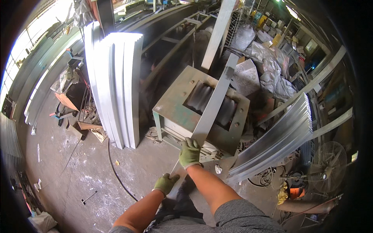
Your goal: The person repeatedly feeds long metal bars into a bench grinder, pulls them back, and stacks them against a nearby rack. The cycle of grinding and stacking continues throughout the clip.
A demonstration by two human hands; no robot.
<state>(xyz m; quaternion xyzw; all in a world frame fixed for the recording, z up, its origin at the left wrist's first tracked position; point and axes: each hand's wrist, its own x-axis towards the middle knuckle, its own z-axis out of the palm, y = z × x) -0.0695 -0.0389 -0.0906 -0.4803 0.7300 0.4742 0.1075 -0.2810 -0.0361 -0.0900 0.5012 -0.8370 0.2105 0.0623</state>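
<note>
metal strip point(213, 106): long, flat, smooth grey sheet metal, narrow, straight-edged. long axis runs from the near end by the person's waist up and away to the right, crossing the rolling machine point(171, 105), a worn green steel frame with dark ribbed rollers. right hand point(189, 152), green knit glove, fingers clenched around the strip's edge. left hand point(166, 183), same glove, grips its near end, below the right fingers.

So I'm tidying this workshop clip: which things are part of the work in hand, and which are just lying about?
In use:
left hand
right hand
long metal strip that both hold
green roller machine it feeds into

Lying about:
leaning metal sheets
stacked strips
fan
black cable
</note>
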